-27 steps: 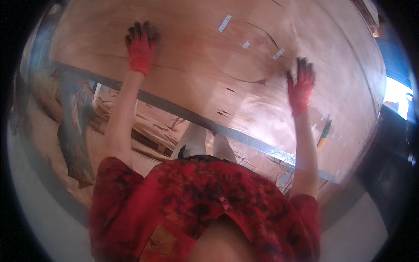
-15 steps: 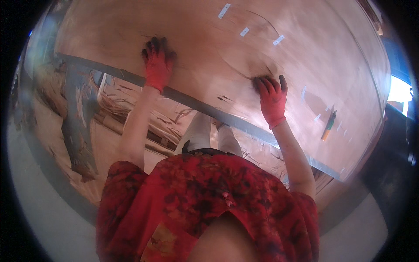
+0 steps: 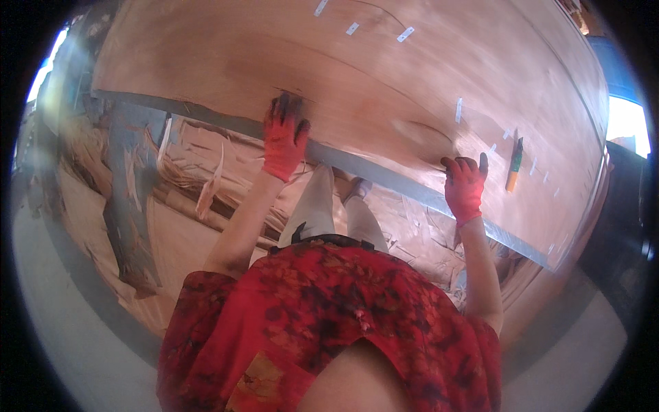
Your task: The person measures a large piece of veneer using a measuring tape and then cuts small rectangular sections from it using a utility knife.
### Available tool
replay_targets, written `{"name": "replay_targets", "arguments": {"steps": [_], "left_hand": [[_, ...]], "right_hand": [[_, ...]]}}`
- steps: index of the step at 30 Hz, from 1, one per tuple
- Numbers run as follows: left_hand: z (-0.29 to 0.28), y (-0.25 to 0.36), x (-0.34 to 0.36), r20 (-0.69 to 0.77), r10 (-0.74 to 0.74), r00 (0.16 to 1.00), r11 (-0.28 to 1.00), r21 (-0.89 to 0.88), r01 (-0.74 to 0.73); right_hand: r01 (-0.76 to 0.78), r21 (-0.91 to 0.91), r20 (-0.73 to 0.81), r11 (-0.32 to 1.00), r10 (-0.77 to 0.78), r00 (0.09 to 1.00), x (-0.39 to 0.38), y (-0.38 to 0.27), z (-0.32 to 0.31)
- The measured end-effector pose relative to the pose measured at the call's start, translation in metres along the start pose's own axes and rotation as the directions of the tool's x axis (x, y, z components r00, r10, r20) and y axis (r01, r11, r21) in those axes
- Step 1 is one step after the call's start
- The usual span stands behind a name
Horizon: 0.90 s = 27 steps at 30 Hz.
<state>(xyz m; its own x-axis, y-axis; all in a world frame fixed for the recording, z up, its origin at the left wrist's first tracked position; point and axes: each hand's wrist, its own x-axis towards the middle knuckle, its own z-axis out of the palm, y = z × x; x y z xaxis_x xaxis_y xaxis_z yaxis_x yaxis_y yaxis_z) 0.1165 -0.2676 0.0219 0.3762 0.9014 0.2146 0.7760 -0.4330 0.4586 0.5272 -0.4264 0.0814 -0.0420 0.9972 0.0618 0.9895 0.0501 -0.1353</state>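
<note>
A broad sheet of reddish-brown wood veneer (image 3: pixel 226 62) lies over the worktable in front of me. Both hands wear red gloves with blackened fingertips. My left hand (image 3: pixel 285 137) rests near the sheet's front edge, fingers stretched out and slightly blurred. My right hand (image 3: pixel 467 189) is farther right, its fingers bent but apart on the veneer, holding nothing I can see. Just beyond those fingertips the veneer bulges in a curved ripple (image 3: pixel 429 130). A utility knife (image 3: pixel 513 168) with a yellow and green handle lies on the sheet, right of my right hand.
Short white tape strips (image 3: pixel 406 34) are stuck on the veneer. A grey metal edge (image 3: pixel 384 175) runs along the table's front. Below it, torn veneer scraps (image 3: pixel 199 147) lie heaped around my legs (image 3: pixel 312 206). A dark surface (image 3: pixel 614 226) stands at the right.
Both hands have slid over the veneer toward me and to the right, closer to the front edge. The view has shifted a little. The knife stays lying on the sheet.
</note>
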Motion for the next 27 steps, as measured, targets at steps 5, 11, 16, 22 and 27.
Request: {"name": "replay_targets", "arguments": {"steps": [5,11,16,22,27], "left_hand": [[-0.003,-0.026,0.018,-0.080,0.052,0.995,0.983,0.178,-0.037],[0.006,-0.043,0.018,-0.034,0.077,0.996,0.968,0.243,-0.067],[-0.003,-0.052,0.022,-0.036,0.070,0.997,0.966,0.254,-0.059],[-0.024,-0.037,0.071,-0.041,0.165,0.985,0.981,0.112,-0.159],[-0.020,-0.010,0.137,0.379,0.287,0.880,0.910,0.179,-0.374]], "right_hand": [[-0.046,-0.077,0.081,0.996,0.052,0.995,-0.022,0.019,0.010],[-0.054,-0.052,0.070,0.997,0.057,0.996,-0.022,0.020,0.012],[-0.088,-0.024,0.127,0.996,0.090,0.988,-0.015,0.002,0.000],[-0.099,0.185,-0.060,0.978,0.112,0.992,0.036,-0.029,-0.018],[-0.005,0.128,-0.031,0.992,0.009,0.999,0.102,-0.062,0.027]]}}
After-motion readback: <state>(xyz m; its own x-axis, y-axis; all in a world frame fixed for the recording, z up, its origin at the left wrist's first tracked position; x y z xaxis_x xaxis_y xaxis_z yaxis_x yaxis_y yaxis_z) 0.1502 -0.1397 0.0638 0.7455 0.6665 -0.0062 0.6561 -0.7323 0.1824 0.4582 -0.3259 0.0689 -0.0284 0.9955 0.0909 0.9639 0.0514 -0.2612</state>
